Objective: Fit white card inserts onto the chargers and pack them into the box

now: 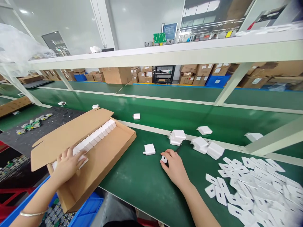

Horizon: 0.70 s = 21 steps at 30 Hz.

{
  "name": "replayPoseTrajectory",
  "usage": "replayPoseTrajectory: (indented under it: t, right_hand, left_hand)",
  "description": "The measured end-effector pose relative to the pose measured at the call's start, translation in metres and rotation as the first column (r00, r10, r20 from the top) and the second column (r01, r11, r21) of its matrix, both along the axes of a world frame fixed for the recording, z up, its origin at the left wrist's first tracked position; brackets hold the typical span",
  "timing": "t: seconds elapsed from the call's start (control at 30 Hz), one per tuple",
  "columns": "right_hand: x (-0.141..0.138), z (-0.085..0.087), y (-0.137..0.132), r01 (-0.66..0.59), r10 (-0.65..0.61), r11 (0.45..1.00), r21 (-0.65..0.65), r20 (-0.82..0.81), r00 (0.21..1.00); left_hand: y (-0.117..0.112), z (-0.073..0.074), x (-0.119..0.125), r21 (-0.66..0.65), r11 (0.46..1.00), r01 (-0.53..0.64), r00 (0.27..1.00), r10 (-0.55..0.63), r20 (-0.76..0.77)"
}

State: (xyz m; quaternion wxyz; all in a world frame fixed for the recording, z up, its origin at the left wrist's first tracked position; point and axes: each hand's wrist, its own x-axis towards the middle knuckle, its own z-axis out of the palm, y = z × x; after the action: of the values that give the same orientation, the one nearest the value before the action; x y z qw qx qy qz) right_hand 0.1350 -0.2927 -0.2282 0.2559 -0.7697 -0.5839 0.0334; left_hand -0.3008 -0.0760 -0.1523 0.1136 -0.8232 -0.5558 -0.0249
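Observation:
My left hand (68,165) reaches into an open cardboard box (123,132), its fingers closed around a white charger (82,160). A row of white chargers (96,137) lines the far side of that box; my hand hides the near end of the row. On the green bench my right hand (174,165) grips another white charger (163,159), whose dark port slot faces me. One loose charger (149,149) lies between the box and my right hand. Just beyond my right fingers sits a small stack of chargers (177,136).
White slotted cover plates (255,183) are heaped on the right. More chargers (208,147) lie near the shelf's bottom rail. A shelf post (276,135) slants down at right. Below the cardboard box stands a blue bin (91,205) holding circuit boards. A black mat (59,115) lies at left.

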Motion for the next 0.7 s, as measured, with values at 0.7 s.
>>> replayPoseTrajectory:
  t: [0.7]
  right_hand:
    - [0.000, 0.001, -0.002, -0.002, 0.002, 1.000, 0.006, 0.016, 1.000]
  left_hand:
    - [-0.031, -0.030, 0.059, -0.370, 0.911, 0.184, 0.938, -0.050, 0.343]
